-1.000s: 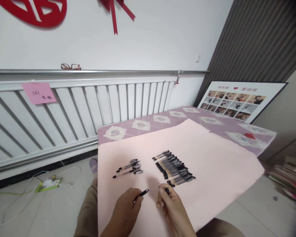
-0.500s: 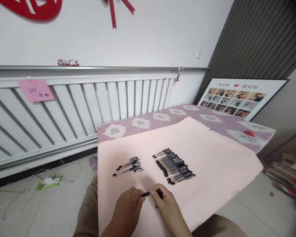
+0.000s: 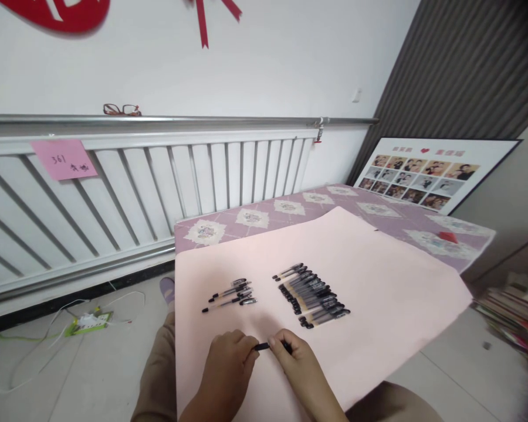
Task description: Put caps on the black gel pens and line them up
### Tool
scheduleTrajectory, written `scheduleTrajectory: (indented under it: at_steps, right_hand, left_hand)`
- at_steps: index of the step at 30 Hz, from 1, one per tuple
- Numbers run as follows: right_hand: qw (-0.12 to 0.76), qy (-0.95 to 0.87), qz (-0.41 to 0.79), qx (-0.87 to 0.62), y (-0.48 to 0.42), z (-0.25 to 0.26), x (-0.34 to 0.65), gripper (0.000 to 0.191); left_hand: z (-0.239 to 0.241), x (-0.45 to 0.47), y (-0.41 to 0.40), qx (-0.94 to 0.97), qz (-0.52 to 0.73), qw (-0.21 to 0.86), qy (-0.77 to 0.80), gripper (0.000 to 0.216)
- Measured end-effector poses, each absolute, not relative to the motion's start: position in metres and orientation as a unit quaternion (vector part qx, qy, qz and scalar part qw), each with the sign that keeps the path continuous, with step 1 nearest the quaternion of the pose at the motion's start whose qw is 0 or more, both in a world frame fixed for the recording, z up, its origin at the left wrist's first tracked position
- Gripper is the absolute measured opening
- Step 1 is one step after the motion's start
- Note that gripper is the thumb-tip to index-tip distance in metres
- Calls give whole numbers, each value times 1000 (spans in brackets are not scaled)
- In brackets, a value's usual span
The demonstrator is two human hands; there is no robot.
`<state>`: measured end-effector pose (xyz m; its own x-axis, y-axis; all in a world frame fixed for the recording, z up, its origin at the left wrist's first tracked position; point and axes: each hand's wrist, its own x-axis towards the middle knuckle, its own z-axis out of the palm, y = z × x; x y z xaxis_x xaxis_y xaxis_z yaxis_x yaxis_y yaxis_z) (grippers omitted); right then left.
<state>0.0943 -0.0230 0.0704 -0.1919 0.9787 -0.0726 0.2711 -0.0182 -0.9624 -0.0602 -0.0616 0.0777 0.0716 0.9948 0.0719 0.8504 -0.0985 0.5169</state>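
Note:
Close to the near edge of the pink sheet (image 3: 378,281), my left hand (image 3: 229,366) is closed around one end of a black pen (image 3: 262,346). The other end is pinched in my right hand (image 3: 300,360), thumb on top. Only a short dark piece of the pen shows between the hands; my fingers cover the rest. Beyond my right hand lies a row of several capped clear pens (image 3: 310,296) with black ends, set side by side. Left of that row, a few uncapped pens (image 3: 226,302) lie with loose black caps (image 3: 248,302) near them.
Under the sheet is a purple patterned tablecloth (image 3: 290,208). A white radiator (image 3: 132,193) with a pink note (image 3: 65,158) runs along the wall. A photo board (image 3: 416,202) leans at the back right. A power strip (image 3: 89,322) with cables lies on the floor.
My hands stay in nearly the same place on the pen. My right fingers have shifted slightly, and less of the pen's dark end shows there. The whole view has moved a little.

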Motion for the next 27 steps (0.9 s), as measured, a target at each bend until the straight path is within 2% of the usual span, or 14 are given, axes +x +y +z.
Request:
scheduleTrajectory:
  at_steps: [7, 14, 19, 27]
  right_hand:
    - [363, -564, 547, -502, -26, 76, 94, 16]
    - [357, -585, 515, -515, -23, 73, 94, 29]
    - [357, -583, 538, -494, -23, 73, 94, 16]
    - [332, -614, 517, -495, -20, 71, 94, 23]
  left_hand:
    - [78, -62, -60, 709, 218, 173, 648, 19]
    - [79, -61, -60, 705, 220, 155, 656, 20]
    - [79, -63, -60, 702, 214, 160, 660, 21]
    - [77, -63, -59, 703, 207, 156, 662, 21]
